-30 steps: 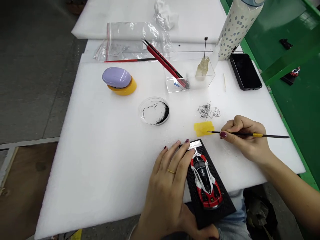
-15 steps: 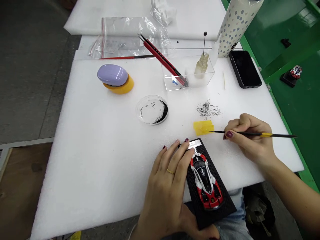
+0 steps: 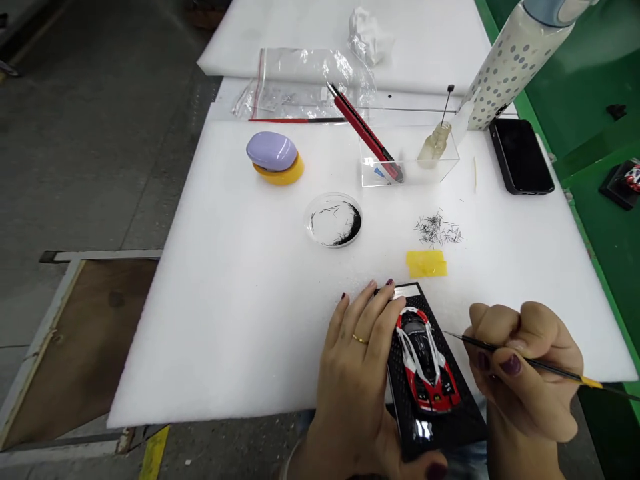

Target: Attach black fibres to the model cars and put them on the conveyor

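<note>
While the left hand (image 3: 356,377) clamped a textured black base (image 3: 443,430) bearing a glossy car (image 3: 427,367), the right hand (image 3: 533,373) pinched a slender, fine-tipped brush (image 3: 479,343) near it.

On my left hand (image 3: 353,380) I wear a thin gold ring (image 3: 359,339); my nails (image 3: 511,365) are painted glossy dark plum, and my jeans (image 3: 466,461) are blue.

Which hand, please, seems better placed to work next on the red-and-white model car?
Probably the right hand: it holds the slim black tool, tip towards the model car, while the left hand holds the black rectangular base.
</note>
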Motion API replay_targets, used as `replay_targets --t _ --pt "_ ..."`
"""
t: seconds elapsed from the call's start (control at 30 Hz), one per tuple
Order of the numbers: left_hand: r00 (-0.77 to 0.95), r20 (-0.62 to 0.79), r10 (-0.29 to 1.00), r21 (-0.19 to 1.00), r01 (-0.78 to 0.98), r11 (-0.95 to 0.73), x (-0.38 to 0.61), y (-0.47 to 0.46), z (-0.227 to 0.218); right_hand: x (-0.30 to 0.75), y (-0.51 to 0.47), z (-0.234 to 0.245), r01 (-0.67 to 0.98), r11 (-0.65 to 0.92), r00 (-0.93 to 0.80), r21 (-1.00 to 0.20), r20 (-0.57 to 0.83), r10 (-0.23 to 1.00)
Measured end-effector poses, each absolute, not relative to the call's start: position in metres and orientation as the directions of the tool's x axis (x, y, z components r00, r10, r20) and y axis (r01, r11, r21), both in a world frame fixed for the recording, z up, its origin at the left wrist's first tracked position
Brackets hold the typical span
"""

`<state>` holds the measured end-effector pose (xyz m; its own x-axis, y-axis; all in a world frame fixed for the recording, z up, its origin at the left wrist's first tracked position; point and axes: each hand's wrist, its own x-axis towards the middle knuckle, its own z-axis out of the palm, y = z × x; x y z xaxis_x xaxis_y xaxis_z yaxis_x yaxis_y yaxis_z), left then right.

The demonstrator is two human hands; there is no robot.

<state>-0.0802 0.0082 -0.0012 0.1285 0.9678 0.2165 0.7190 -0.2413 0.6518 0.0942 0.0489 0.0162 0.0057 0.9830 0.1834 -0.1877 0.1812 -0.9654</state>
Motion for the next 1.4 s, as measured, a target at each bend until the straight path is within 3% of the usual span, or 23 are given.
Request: replay_targets --t 0.13,0.37,0.9,1.4 --pt "0.093 0.221 0.971 0.683 0.696 -0.222 -0.080 0.011 0.000 0.096 0.046 0.018 -0.215 0.080 -0.057 -0.973 0.094 0.994" --pt "0.088 0.254 0.963 0.633 0.738 -0.234 -0.079 0.013 -0.003 0.095 0.039 0.013 -0.280 0.046 -0.058 -0.959 0.064 0.996" --pt "0.073 0.271 0.960 0.622 0.748 -0.232 -0.077 0.012 -0.004 0.088 0.041 0.015 -0.237 0.152 -0.005 -0.960 0.158 0.987" --pt "0.067 0.277 0.959 0.617 0.752 -0.231 -0.077 0.013 -0.002 0.087 0.041 0.016 -0.200 0.149 -0.016 -0.968 0.156 0.988"
